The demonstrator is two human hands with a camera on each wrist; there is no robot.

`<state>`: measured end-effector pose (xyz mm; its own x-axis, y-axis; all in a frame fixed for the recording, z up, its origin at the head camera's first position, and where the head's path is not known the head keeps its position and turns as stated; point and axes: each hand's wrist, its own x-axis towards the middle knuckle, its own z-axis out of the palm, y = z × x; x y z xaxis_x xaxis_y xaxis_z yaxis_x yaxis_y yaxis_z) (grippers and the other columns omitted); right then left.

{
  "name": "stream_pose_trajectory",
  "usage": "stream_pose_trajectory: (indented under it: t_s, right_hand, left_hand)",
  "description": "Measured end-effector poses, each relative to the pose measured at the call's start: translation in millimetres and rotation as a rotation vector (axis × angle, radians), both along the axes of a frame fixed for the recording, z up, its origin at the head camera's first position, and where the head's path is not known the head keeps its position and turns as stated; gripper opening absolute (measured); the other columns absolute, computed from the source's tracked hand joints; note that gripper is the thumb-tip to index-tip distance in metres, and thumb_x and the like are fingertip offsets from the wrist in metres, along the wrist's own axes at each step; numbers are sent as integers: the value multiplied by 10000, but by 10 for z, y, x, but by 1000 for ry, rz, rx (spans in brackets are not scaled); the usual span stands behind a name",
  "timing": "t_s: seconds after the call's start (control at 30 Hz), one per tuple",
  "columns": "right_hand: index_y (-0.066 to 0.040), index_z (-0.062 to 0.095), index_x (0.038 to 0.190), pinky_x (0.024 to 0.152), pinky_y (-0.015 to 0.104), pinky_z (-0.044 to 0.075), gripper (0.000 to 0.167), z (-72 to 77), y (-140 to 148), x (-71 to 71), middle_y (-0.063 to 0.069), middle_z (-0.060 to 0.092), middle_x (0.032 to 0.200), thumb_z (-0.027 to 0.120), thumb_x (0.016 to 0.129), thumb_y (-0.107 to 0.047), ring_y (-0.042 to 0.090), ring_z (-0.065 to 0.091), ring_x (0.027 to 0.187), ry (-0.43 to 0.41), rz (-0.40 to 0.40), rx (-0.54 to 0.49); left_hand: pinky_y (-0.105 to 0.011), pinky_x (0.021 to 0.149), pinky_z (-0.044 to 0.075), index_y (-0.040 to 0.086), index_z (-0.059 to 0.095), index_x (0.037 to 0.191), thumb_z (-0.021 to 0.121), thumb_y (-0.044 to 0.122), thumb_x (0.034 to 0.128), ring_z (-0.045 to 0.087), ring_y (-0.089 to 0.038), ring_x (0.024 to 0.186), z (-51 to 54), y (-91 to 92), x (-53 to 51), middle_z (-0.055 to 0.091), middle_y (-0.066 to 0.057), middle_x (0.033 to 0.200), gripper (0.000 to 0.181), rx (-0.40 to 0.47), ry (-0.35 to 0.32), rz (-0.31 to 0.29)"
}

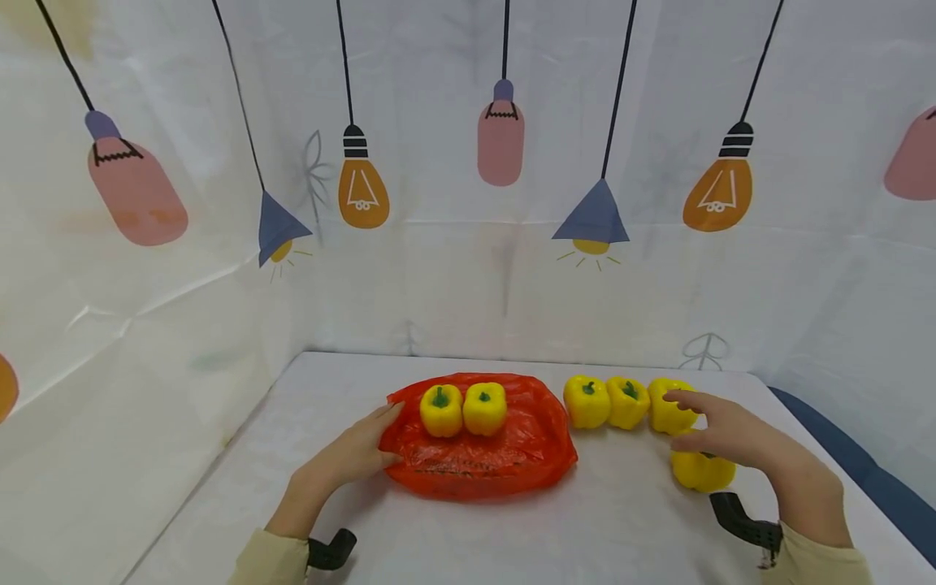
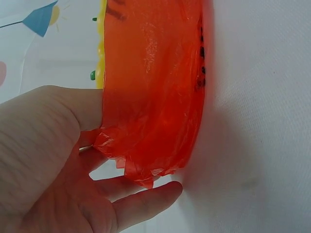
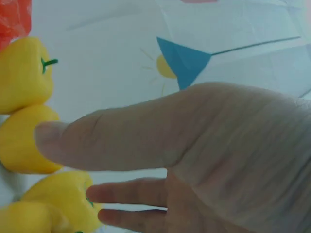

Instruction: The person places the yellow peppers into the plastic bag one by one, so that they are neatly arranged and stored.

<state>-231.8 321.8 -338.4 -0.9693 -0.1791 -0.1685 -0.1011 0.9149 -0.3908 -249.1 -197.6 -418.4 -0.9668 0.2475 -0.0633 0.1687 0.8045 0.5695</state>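
Observation:
My left hand (image 1: 358,447) grips the left edge of a red plastic bag (image 1: 512,475) on the white table. In the left wrist view, its thumb goes behind the rim of the red bag (image 2: 150,87) and is partly hidden, with the fingers on the outer side. Two yellow bell peppers (image 1: 485,409) with green stems sit side by side within the bag's outline. My right hand (image 1: 738,431) reaches over more yellow peppers (image 1: 702,471) with fingers and thumb apart, holding nothing. In the right wrist view, the thumb overlaps a yellow pepper (image 3: 24,141).
Right of the bag, several yellow peppers stand in a short row, the leftmost pepper (image 1: 587,401) nearest the bag. The table (image 1: 585,536) meets a pale sheet (image 1: 453,292) printed with hanging lamps. Dark blue material (image 1: 863,463) lies beyond the right edge.

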Motion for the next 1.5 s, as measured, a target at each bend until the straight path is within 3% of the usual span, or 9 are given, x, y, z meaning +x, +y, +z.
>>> stream_pose_trajectory:
  t_s: [0.33,0.53,0.97,1.23,1.5]
  right_hand:
    - [37,422,1430,860,651,507,804,-107,232,-7,407,431,1358,782,797,-304,527,510,1132,-138,-52,7]
    - [57,438,1409,898,642,504,787,-199,283,-52,415,437,1335,803,757,-191,453,529,1083,-197,-68,-43]
    - [23,452,1436,925,693,449,807,-347,280,-144,385,423,1390,802,730,-152,426,480,1087,-159,-53,-78]
    - [-6,484,1427,908,681,449,799,-305,199,-152,353,465,1384,793,706,-159,413,489,1089,-114,-50,-59]
    - [-33,504,1419,850,547,506,784,-200,31,-138,272,545,1309,779,702,-189,349,508,1044,-44,5,-53]
  left_hand:
    - [-604,1159,339,118,338,1555,714,177,877,314,-376,1485,-1,-18,8,333,-139,1612,777,-30,14,-3]
    - [-606,1148,354,119,336,1556,717,187,876,312,-373,1487,-17,-3,3,338,-129,1612,782,-32,13,-2]
    - [-598,1163,337,124,336,1556,715,194,879,310,-369,1490,-12,17,9,343,-128,1610,779,-47,4,7]
    - [-597,1164,336,101,346,1549,717,181,877,320,-379,1482,-21,3,1,349,-143,1604,772,-47,11,-5]
    - [-581,1176,327,85,345,1547,709,164,883,321,-375,1483,-16,-8,11,342,-153,1605,761,-35,19,-20]
